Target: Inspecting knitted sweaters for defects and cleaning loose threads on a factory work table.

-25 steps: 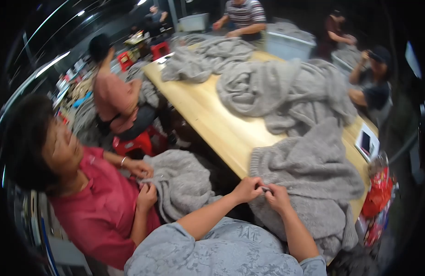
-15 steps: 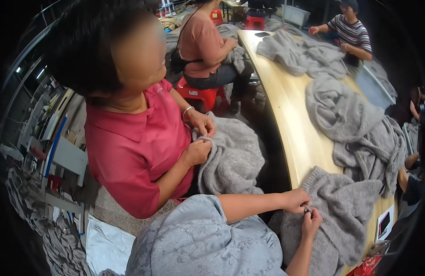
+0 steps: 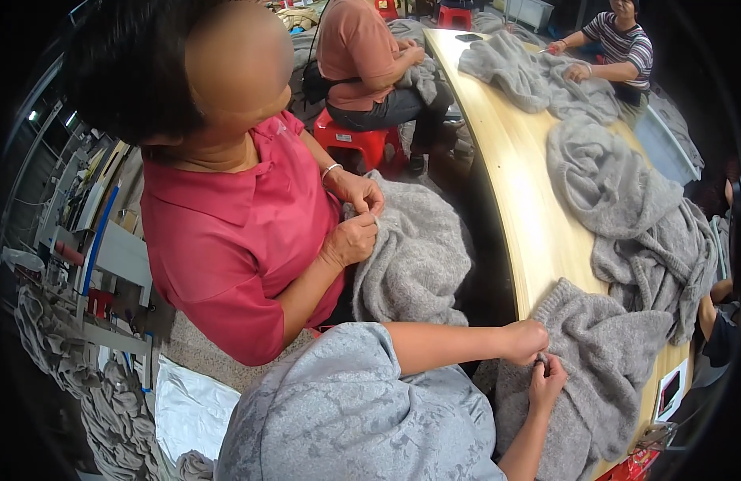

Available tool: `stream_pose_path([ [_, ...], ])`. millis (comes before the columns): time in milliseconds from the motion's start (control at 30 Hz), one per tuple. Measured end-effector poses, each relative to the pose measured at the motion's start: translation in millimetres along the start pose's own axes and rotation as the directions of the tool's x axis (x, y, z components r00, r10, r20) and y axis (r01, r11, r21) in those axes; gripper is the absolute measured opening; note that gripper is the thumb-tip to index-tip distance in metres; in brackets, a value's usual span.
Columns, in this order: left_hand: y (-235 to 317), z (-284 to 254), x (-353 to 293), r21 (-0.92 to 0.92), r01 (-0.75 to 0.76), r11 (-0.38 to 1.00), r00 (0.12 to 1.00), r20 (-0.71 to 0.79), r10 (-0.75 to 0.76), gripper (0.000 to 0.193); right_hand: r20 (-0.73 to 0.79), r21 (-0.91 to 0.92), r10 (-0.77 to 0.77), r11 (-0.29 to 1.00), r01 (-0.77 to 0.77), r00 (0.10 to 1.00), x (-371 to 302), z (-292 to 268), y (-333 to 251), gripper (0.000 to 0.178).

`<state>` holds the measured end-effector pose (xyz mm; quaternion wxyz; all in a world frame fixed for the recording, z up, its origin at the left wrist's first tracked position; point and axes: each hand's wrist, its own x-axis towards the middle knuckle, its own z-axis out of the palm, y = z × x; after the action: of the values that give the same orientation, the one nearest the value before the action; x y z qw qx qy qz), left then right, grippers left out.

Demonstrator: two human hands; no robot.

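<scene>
My left hand [image 3: 524, 342] and my right hand [image 3: 548, 380] are close together at the table's near edge. Both are closed in a pinch on the edge of a grey knitted garment [image 3: 599, 353], which has a ribbed band. Its body lies partly on the tabletop and partly hangs down toward me. The fingertips hide most of the pinched spot, so I cannot make out whether a needle or thread is there. Just beyond my hands, more grey knitwear [image 3: 619, 180] is heaped on the table.
A co-worker in a red shirt [image 3: 226, 232] sits close on my left, holding a grey knit [image 3: 415, 248]. The pale wooden table [image 3: 515, 184] curves away. Across it is a person in stripes [image 3: 623, 48]. A white-framed dark device [image 3: 669, 393] lies at the right edge; a red stool [image 3: 350, 136] stands farther off.
The whole view has shifted slightly. My hands keep their pinch on the garment's edge, with the left fingers curled tighter. The striped-shirt person's hands have moved over the knitwear at the far end.
</scene>
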<state>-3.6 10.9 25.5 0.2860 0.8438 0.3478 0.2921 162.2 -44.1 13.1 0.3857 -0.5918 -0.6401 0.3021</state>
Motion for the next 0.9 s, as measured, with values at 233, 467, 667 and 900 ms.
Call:
stream_pose_path([
  [233, 0.8, 5.7, 0.2, 0.075, -0.01, 0.997, 1.0, -0.018, 0.012, 0.01, -0.039, -0.247, -0.188, 0.953, 0.173, 0.981, -3.8, 2.2, -8.3, 0.014],
  [467, -2.1, 8.3, 6.4, -0.087, 0.09, 0.992, 0.996, 0.012, -0.089, 0.013, -0.017, -0.368, -0.037, 0.929, 0.028, 0.999, -1.1, 4.7, -12.4, 0.013],
  [667, -15.3, 7.6, 12.5, -0.043, -0.009, 0.999, 0.992, 0.123, 0.014, 0.013, 0.052, -0.461, -0.307, 0.837, 0.296, 0.95, 4.7, 2.3, -1.5, 0.016],
  [900, -24.8, -4.7, 25.1, -0.128, -0.098, 0.987, 0.969, 0.214, 0.124, 0.013, -0.001, -0.4, -0.275, 0.881, 0.251, 0.962, 7.7, 0.3, -4.3, 0.013],
])
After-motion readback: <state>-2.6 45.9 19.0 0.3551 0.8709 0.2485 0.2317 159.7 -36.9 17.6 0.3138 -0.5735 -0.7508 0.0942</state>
